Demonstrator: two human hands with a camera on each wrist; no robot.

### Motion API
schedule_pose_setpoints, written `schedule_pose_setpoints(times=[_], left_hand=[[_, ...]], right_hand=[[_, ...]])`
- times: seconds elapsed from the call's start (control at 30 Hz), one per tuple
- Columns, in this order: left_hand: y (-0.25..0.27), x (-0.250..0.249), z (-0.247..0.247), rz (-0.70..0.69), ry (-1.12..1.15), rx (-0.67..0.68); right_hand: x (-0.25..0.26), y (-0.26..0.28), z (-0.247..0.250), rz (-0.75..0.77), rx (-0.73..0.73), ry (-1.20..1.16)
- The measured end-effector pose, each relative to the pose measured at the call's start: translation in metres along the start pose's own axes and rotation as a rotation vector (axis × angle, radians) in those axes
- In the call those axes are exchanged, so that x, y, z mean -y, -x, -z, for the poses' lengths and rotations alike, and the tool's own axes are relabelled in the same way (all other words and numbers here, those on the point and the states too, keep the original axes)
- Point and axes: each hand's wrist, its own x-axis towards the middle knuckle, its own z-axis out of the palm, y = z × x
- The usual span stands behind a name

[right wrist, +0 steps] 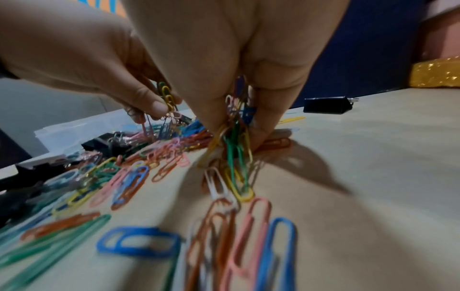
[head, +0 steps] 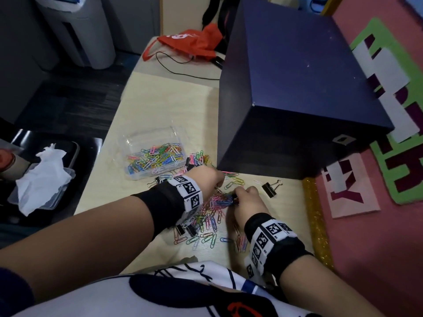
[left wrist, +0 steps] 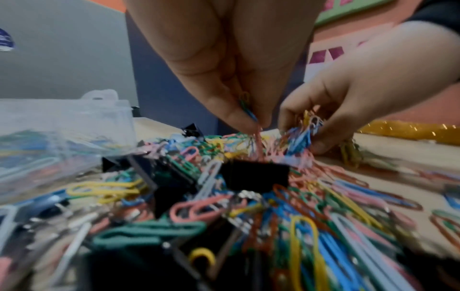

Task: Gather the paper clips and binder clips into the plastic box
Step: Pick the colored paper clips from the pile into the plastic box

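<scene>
A clear plastic box [head: 137, 143] on the pale desk holds many coloured paper clips. More paper clips [head: 208, 218] lie in a loose pile right of the box, with black binder clips [head: 183, 229] among them. One binder clip [head: 270, 189] lies apart on the right. My left hand [head: 206, 181] reaches into the pile and pinches a few paper clips [left wrist: 248, 112]. Close beside it, my right hand [head: 245, 200] grips a bunch of paper clips [right wrist: 236, 126] with its fingertips down on the desk. The clear box [left wrist: 62, 122] shows blurred at the left of the left wrist view.
A large dark blue box [head: 297, 88] stands right behind the pile. A gold glitter strip [head: 315, 220] edges the desk on the right. An orange bag [head: 194, 42] and a black cable lie at the far end. A black tray with tissue [head: 41, 177] sits off the desk's left side.
</scene>
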Motion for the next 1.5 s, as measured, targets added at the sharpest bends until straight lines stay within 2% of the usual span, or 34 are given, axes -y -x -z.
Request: schedule_pose_setpoints(times=[0.1, 0.27, 0.43, 0.57, 0.8, 0.93, 1.0, 1.07, 1.17, 1.23, 1.37, 1.43, 1.5], left_hand=[[0.004, 0.008, 0.006, -0.02, 0.033, -0.088], [0.014, 0.034, 0.026, -0.023, 0.103, -0.199], [0.034, 0.08, 0.048, 0.086, 0.156, -0.299], [0.05, 0.119, 0.056, 0.167, 0.139, -0.33], [0.059, 0.156, 0.047, 0.29, 0.107, -0.234], [0.062, 0.158, 0.044, 0.285, 0.134, -0.208], [0.062, 0.157, 0.045, 0.282, 0.088, -0.221], [0.061, 0.154, 0.044, 0.267, 0.056, -0.232], [0.056, 0.143, 0.036, 0.128, 0.023, -0.218], [0.051, 0.135, 0.028, 0.041, -0.038, -0.137], [0.048, 0.133, 0.022, 0.133, -0.151, 0.004], [0.05, 0.134, 0.026, 0.156, -0.224, 0.022], [0.053, 0.134, 0.029, 0.141, -0.255, -0.025]], right_hand=[[0.005, -0.004, 0.008, -0.058, -0.003, 0.007], [0.027, -0.006, 0.027, -0.124, 0.081, 0.161], [0.058, -0.005, 0.037, 0.0, 0.006, 0.267], [0.095, -0.01, 0.04, 0.13, -0.021, 0.123], [0.161, -0.043, 0.032, 0.219, -0.058, -0.167], [0.172, -0.054, 0.031, 0.192, 0.044, -0.251], [0.168, -0.056, 0.035, 0.201, 0.046, -0.246], [0.16, -0.055, 0.039, 0.19, -0.012, -0.21], [0.146, -0.054, 0.039, 0.131, -0.072, -0.026], [0.137, -0.051, 0.034, 0.111, -0.047, 0.072], [0.118, -0.043, 0.019, 0.057, -0.025, 0.095], [0.109, -0.04, 0.014, 0.03, -0.027, 0.105], [0.102, -0.038, 0.01, 0.03, -0.039, 0.133]])
